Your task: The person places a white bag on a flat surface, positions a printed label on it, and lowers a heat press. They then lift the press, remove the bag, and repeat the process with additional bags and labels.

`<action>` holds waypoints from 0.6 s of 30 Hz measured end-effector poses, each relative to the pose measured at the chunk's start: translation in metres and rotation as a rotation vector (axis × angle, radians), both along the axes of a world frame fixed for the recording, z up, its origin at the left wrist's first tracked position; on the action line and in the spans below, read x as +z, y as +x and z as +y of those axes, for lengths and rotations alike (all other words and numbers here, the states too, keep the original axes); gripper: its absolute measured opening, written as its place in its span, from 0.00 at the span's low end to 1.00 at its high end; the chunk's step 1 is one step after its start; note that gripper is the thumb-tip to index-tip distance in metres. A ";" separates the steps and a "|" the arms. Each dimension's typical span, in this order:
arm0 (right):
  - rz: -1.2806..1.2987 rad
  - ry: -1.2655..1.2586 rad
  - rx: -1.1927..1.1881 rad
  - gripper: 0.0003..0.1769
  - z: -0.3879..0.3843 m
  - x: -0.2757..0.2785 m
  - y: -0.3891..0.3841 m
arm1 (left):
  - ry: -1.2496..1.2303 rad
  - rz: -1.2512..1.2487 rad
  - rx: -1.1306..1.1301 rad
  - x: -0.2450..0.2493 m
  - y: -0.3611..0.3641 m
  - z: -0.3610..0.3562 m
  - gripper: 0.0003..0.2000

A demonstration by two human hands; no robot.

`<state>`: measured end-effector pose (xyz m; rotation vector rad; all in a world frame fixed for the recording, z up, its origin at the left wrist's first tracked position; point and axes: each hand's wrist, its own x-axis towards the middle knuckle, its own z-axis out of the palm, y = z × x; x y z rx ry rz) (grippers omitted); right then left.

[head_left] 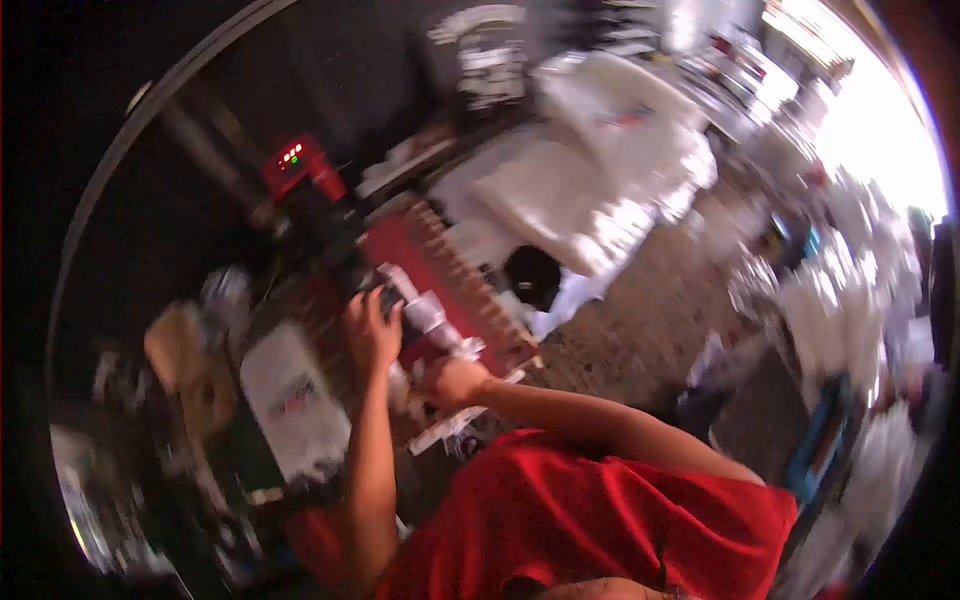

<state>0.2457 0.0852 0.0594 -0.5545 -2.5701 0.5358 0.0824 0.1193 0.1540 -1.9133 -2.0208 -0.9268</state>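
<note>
My left hand (pixel 374 334) rests at the left edge of a red work surface (pixel 455 283). Its fingers are apart and touch or hover by a small dark object (pixel 391 296); blur hides which. Over the red surface lies a pale, crumpled plastic strip (pixel 428 313), running towards my right hand (pixel 455 382). That hand is closed near the strip's lower end, with its fingers turned down and partly hidden, so I cannot make out what is in them.
Behind the work surface stands a red box with a lit digital display (pixel 292 158). A large stack of white plastic bags (pixel 600 150) lies beyond, near a round black object (pixel 532 275). White bundles (pixel 840 300) line the right side. A white printed bag (pixel 293 400) sits at left.
</note>
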 end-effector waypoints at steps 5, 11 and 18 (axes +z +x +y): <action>-0.077 -0.001 0.133 0.09 0.007 0.032 0.009 | 0.074 -0.044 0.029 -0.007 -0.011 -0.002 0.20; 0.063 0.036 -0.024 0.10 -0.002 0.033 0.002 | 0.047 -0.025 0.076 -0.010 -0.014 -0.004 0.22; 0.094 0.063 -0.050 0.11 0.000 0.031 0.001 | 0.162 -0.026 0.221 -0.014 -0.017 0.000 0.25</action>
